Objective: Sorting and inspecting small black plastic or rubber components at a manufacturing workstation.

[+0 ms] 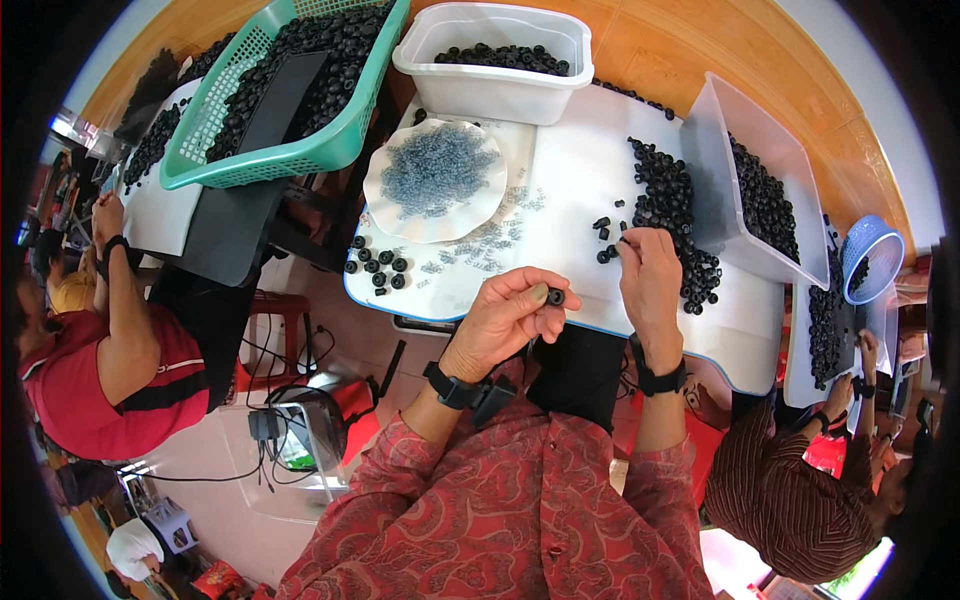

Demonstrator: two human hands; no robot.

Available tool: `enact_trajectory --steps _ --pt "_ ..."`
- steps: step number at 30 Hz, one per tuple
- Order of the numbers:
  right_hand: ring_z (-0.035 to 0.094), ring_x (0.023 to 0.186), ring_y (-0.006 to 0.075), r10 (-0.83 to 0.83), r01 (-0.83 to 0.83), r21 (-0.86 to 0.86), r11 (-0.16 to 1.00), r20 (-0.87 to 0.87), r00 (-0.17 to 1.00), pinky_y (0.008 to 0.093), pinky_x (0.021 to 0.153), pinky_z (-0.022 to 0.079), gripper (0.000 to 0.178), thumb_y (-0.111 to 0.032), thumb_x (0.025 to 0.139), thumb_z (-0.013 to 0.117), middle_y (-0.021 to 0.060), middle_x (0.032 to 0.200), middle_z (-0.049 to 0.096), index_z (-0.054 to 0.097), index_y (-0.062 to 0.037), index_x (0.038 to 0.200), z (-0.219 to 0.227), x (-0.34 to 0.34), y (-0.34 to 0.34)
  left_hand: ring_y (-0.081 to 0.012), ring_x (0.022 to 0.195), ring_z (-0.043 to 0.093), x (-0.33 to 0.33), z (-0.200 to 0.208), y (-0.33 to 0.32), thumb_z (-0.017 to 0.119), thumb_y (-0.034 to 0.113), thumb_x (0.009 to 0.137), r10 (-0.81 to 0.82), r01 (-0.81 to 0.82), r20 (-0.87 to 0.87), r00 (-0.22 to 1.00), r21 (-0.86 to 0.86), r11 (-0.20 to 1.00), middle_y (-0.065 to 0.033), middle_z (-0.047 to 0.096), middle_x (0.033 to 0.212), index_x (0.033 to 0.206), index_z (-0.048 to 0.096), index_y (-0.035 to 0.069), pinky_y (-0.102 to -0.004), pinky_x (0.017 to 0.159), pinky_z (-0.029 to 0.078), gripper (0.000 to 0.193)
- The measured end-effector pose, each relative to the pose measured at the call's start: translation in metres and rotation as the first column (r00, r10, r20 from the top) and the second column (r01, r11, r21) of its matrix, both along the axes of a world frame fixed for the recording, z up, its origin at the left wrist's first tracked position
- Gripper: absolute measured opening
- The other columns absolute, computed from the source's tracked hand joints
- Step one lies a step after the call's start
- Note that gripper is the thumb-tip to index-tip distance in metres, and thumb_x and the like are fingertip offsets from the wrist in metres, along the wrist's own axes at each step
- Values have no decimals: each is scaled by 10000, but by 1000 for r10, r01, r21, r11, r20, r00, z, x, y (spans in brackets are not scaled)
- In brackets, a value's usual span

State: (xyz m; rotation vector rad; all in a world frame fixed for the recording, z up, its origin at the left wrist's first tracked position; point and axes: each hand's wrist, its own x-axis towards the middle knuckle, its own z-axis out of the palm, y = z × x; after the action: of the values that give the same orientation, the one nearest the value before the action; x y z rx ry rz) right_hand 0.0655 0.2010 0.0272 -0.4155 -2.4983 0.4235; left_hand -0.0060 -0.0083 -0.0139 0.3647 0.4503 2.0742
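- Left hand (505,315) is curled up with a small black ring (555,296) pinched at its fingertips, held just off the near edge of the white table (570,170). My guess is it's kept up there so the ring's hole faces the eyes.
- Right hand (648,270) lies palm-down on the table, fingers closed toward a few loose black rings (604,235); whether it actually has one in its grip I can't tell. It's right at the edge of the big pile of black rings (672,215), so picking is a short reach.
- That pile spills from the tilted clear bin (750,170), probably tipped so the rings slide out.
- The scalloped white plate (435,180) holds tiny bluish-grey bits, with some scattered beside it, handy for the left hand.
- A white tub (495,60) and green basket (280,90) of more rings sit at the back.
- A small cluster of rings (378,265) lies apart near the left edge, maybe finished ones.
- Other people work at both sides.
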Motion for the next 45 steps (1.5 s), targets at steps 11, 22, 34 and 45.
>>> enact_trajectory --steps 11,22,34,45 --pt "698 847 152 -10 -262 -925 276 -275 961 250 711 538 212 -18 983 615 113 1029 712 667 37 1181 10 38 -50 -173 880 701 8 6 11 544 99 1043 89 -76 69 994 -171 982 -190 683 1136 1240 618 -48 -282 783 607 257" --pt "636 847 111 -30 -308 -919 245 -324 946 233 762 504 192 23 938 663 28 985 657 718 15 1121 8 46 -56 -248 1036 719 14 18 12 562 29 1016 88 -82 30 996 -166 983 -191 673 1210 1303 606 -44 -350 916 616 299" --pt "625 871 103 -43 -307 -919 249 -327 944 231 776 523 197 22 942 665 28 993 676 726 10 1128 8 44 -61 -256 1030 720 20 31 12 603 -37 971 137 -179 -168 976 -271 946 -203 700 1133 1324 585 -62 -352 924 614 355" --pt "665 875 119 -42 -315 -928 201 -330 943 248 791 546 205 5 945 669 60 994 722 718 17 1143 9 44 -64 -239 996 722 18 23 13 600 -34 974 154 -185 -144 978 -237 954 -184 701 1098 1291 606 -61 -335 896 622 318"
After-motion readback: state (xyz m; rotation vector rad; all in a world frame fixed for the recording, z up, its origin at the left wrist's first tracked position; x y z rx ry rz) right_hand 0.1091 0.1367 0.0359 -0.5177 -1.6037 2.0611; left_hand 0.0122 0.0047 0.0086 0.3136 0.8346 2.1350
